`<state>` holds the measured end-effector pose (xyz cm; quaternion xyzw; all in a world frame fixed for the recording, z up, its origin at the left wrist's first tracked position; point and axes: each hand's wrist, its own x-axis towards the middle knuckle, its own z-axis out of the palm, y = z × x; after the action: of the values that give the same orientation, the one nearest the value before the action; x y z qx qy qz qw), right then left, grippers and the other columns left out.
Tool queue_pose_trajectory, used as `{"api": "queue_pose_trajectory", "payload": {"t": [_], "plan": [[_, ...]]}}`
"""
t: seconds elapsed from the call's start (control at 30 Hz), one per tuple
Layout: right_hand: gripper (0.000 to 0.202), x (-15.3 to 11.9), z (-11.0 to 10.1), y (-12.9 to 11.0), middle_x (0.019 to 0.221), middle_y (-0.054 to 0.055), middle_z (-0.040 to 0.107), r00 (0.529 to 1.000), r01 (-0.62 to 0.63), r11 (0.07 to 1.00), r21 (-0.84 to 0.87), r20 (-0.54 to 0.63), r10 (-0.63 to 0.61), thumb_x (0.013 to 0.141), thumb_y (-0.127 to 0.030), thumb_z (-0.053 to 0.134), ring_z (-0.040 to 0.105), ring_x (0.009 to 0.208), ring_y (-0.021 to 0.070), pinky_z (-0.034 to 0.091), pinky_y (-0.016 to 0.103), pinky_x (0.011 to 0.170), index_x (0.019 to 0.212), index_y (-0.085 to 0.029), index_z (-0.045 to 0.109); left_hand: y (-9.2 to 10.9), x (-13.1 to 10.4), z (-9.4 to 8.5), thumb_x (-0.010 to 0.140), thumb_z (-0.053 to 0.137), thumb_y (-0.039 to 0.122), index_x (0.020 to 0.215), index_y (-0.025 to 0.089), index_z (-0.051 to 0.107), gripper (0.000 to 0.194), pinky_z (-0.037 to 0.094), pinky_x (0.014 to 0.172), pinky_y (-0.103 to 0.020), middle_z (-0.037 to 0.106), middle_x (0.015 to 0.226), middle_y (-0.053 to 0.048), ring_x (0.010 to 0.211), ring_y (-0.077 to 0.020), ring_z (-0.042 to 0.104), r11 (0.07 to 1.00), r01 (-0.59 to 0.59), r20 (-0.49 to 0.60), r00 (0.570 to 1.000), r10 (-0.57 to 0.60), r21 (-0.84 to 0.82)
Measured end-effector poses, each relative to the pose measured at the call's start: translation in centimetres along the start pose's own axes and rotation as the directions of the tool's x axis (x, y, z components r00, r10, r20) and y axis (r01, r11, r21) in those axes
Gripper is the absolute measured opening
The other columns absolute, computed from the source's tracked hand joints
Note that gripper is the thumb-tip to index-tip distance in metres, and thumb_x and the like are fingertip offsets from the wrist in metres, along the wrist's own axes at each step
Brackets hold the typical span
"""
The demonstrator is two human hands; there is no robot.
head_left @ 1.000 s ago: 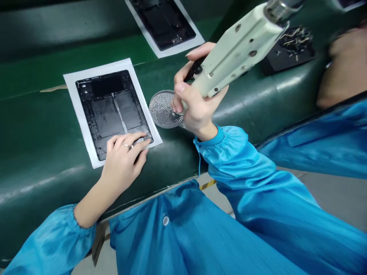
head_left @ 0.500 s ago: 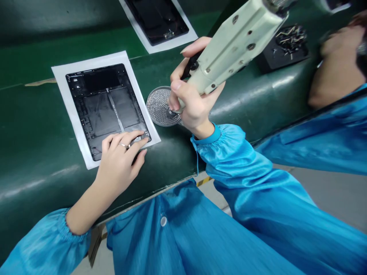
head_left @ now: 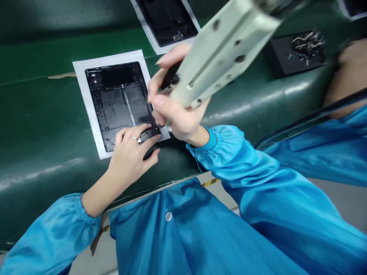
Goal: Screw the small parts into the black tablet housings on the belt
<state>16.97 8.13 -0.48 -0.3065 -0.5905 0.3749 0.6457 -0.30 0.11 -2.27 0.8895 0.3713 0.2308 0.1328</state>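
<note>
My right hand (head_left: 183,118) is wrapped round a pale green electric screwdriver (head_left: 218,57), tilted with its body up to the right. Its lower end points down at the near right corner of an opened tablet (head_left: 113,105); the tip is hidden by my fingers. The tablet lies on a white sheet (head_left: 96,139), with dark inner panels and a pale ribbon strip (head_left: 128,105) down the middle. My left hand (head_left: 127,156), a ring on one finger, rests with fingers extended over the tablet's near edge.
Another opened tablet (head_left: 169,19) on a white sheet lies at the back. A black block (head_left: 283,63) bearing a heap of small metal pieces stands right. At far right is a co-worker's arm (head_left: 345,80). The green bench mat (head_left: 43,126) ends in front of my body.
My right hand has brought the screwdriver leftward, from the round perforated metal dish to the tablet's near right corner. The dish is now hidden. My left hand stays on the tablet; the view has shifted.
</note>
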Motion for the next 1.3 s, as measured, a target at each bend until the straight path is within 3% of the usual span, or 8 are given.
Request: {"api": "queue_pose_trajectory", "payload": {"t": [0.07,0.23,0.4,0.63,0.83,1.0,1.13,1.3], "plan": [[0.057,-0.6,1.0,0.4,0.116,0.004,0.062,0.995,0.091,0.994,0.052,-0.057,-0.088,0.093,-0.077,0.065,0.065,0.074,0.0144,0.070,0.036,0.067,0.123,-0.031,0.049,0.0,-0.1,0.1,0.105,0.074,0.030,0.133,0.023,0.081,0.029,0.049,0.112,-0.057,0.069,0.150,-0.019,0.135,-0.0387,0.067,1.000,0.013,-0.009,1.000,-0.013,-0.002],[0.044,-1.6,1.1,0.1,0.126,0.005,0.063,0.999,0.037,0.998,0.045,-0.033,-0.036,0.093,-0.059,0.077,0.064,0.074,0.0121,0.065,0.028,0.059,0.121,-0.032,0.055,0.1,-0.2,0.4,0.105,0.074,0.029,0.132,0.023,0.081,0.028,0.049,0.112,-0.055,0.071,0.146,-0.017,0.133,-0.0369,0.067,1.000,0.009,-0.037,0.999,-0.010,-0.020],[0.045,-1.6,0.9,-0.3,0.104,0.003,0.060,1.000,0.003,1.000,0.020,-0.005,-0.003,0.093,-0.059,0.078,0.065,0.072,0.0150,0.062,0.029,0.054,0.121,-0.032,0.055,0.0,-0.1,0.6,0.105,0.074,0.029,0.128,0.021,0.082,0.026,0.050,0.110,-0.055,0.071,0.143,-0.018,0.132,-0.0377,0.067,0.999,-0.005,-0.064,0.998,0.003,-0.032],[0.044,-1.7,1.7,1.2,0.123,0.007,0.060,0.987,0.142,0.989,0.029,-0.074,-0.140,0.093,-0.062,0.071,0.060,0.069,0.0133,0.057,0.031,0.050,0.123,-0.034,0.056,0.2,-0.1,0.6,0.105,0.073,0.028,0.128,0.025,0.080,0.025,0.048,0.110,-0.055,0.072,0.144,-0.016,0.130,-0.0371,0.067,0.999,0.022,-0.044,0.999,-0.024,-0.044],[0.051,-1.9,1.9,0.6,0.085,-0.002,0.050,0.989,0.090,0.995,-0.037,-0.111,-0.093,0.094,-0.073,0.063,0.047,0.054,0.0126,0.051,0.030,0.045,0.122,-0.033,0.049,0.1,0.0,0.5,0.105,0.071,0.023,0.122,0.021,0.074,0.018,0.048,0.112,-0.053,0.073,0.142,-0.015,0.131,-0.0352,0.069,0.991,0.074,-0.041,0.996,-0.080,-0.114],[0.046,-1.6,2.3,-0.9,0.093,0.000,0.052,0.980,0.152,0.988,0.022,-0.132,-0.147,0.097,-0.069,0.066,0.041,0.052,0.0075,0.026,0.019,0.033,0.122,-0.032,0.054,-0.1,0.4,0.0,0.106,0.067,0.012,0.114,0.020,0.068,0.011,0.052,0.102,-0.043,0.076,0.128,-0.009,0.121,-0.0279,0.073,0.955,0.180,-0.064,0.978,-0.200,-0.237],[0.047,-1.3,2.2,-1.5,0.102,0.002,0.055,0.967,0.246,0.961,0.126,-0.096,-0.235,0.097,-0.069,0.069,0.046,0.054,0.0067,0.023,0.016,0.030,0.121,-0.032,0.054,-0.4,0.3,0.2,0.108,0.068,0.013,0.117,0.021,0.073,0.014,0.053,0.102,-0.042,0.077,0.128,-0.009,0.119,-0.0262,0.073,0.961,0.145,-0.094,0.981,-0.171,-0.237],[0.047,-1.4,2.2,-1.7,0.118,0.006,0.059,0.980,0.187,0.982,0.032,-0.072,-0.185,0.097,-0.068,0.070,0.057,0.063,0.0089,0.025,0.017,0.031,0.120,-0.032,0.051,-0.6,0.1,0.5,0.108,0.069,0.014,0.111,0.021,0.080,0.013,0.054,0.102,-0.042,0.077,0.125,-0.008,0.116,-0.0255,0.073,0.961,0.119,-0.126,0.980,-0.155,-0.251]]}}
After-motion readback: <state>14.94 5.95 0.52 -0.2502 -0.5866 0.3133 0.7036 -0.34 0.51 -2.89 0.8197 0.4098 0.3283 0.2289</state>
